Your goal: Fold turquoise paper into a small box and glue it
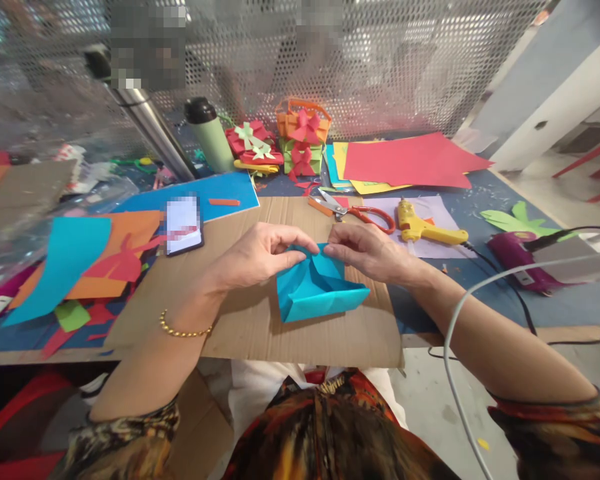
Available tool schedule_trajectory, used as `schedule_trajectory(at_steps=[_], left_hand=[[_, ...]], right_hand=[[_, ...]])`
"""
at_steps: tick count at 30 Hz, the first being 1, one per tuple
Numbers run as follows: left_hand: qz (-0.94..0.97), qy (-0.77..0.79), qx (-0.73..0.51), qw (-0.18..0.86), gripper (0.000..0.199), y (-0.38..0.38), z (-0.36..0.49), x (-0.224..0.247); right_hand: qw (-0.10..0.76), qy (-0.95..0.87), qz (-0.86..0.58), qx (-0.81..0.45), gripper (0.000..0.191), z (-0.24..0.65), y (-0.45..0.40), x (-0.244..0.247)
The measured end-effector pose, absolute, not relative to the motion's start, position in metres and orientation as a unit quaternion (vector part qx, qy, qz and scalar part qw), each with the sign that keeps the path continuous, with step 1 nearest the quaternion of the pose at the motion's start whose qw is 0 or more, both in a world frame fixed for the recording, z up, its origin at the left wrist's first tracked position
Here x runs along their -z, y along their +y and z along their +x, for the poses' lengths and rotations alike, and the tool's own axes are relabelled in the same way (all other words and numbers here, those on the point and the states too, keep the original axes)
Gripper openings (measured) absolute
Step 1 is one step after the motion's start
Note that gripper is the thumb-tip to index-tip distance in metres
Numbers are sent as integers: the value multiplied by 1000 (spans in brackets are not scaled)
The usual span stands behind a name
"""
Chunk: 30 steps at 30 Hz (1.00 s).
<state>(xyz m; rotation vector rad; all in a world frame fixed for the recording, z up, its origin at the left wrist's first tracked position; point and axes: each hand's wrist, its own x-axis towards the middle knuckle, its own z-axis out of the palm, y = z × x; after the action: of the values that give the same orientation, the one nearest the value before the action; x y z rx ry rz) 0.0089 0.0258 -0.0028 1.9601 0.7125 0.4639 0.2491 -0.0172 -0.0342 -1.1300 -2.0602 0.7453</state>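
A blue folded paper piece (325,303), shaped like a partly open box, rests on a brown cardboard sheet (260,333) in the middle. My left hand (263,253) pinches its far left edge between thumb and fingers. On the far right edge, the fingers and thumb of my right hand (367,250) are closed on the same paper. The two hands' fingertips are close together at the paper's far side. Just beyond my right hand lie scissors with red handles (375,217). A yellow glue gun (425,227) lies on a lilac sheet (440,208) to the right.
A phone (183,225) lies at the left near coloured paper (75,253). Behind stand a green bottle (210,137), paper baskets (304,137) and red sheets (405,160). A white cable (453,327) crosses near my right forearm. A purple device (517,260) sits at the right.
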Motion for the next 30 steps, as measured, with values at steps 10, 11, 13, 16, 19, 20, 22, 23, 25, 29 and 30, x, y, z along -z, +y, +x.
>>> schedule_trajectory(at_steps=[10, 11, 13, 16, 19, 20, 22, 23, 25, 29, 30], left_hand=[[830, 231, -162, 482, 19, 33, 10, 7], [830, 223, -152, 487, 18, 33, 10, 7], [830, 209, -137, 499, 17, 31, 12, 7], [828, 201, -157, 498, 20, 29, 15, 8], [835, 204, -196, 471, 31, 28, 17, 11], [838, 206, -201, 464, 33, 27, 18, 12], [838, 216, -204, 457, 36, 26, 19, 14], [837, 224, -204, 456, 39, 26, 19, 14], [829, 240, -215, 457, 43, 26, 19, 15], [808, 244, -259, 470, 44, 27, 20, 15], [803, 247, -266, 473, 42, 27, 20, 15]], right_hand=[[270, -822, -391, -314, 47, 252, -18, 32], [271, -822, -387, -317, 47, 251, -18, 32], [284, -814, -386, -328, 50, 249, -17, 35], [296, -788, -398, -365, 56, 244, -16, 40], [298, -757, -400, -423, 59, 241, -14, 44], [299, -749, -397, -438, 60, 241, -14, 44], [301, -742, -396, -449, 60, 240, -14, 44], [303, -743, -399, -444, 60, 240, -15, 43], [319, -748, -408, -416, 57, 240, -17, 40], [377, -755, -433, -317, 46, 242, -21, 34], [390, -753, -439, -296, 44, 242, -21, 32]])
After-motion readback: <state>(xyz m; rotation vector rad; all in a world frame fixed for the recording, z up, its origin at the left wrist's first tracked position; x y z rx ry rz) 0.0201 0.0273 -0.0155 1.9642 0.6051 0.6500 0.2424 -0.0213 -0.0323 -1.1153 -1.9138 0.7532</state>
